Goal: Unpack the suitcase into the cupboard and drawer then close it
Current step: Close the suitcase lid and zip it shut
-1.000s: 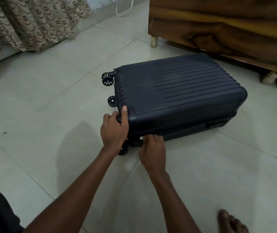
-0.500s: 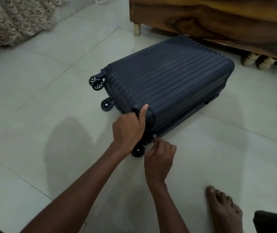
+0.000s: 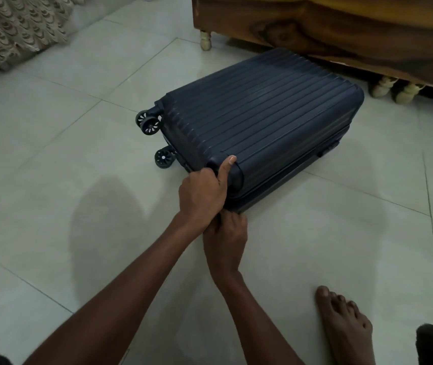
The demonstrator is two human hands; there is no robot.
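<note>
Nearest camera, floor: bare foot (image 3: 344, 325) flat on pale tiles (image 3: 52, 180), lower right.
Right hand (image 3: 224, 238): fingers curled at suitcase's near bottom corner; whatever they pinch is hidden under the left hand.
Left hand (image 3: 202, 192): clasps that same corner, thumb upright against the shell.
Suitcase (image 3: 262, 122): dark blue, ribbed, lying flat on the floor, lid down; two wheels (image 3: 149, 123) at left end.
Beyond: wooden furniture (image 3: 341, 27) on short legs, just behind the suitcase; patterned curtain (image 3: 13, 25) far left.

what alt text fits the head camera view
Two bare hands work at the near corner of a closed navy suitcase lying flat on a tiled floor: left hand holds the corner, right hand just below it. Wooden furniture stands behind.
</note>
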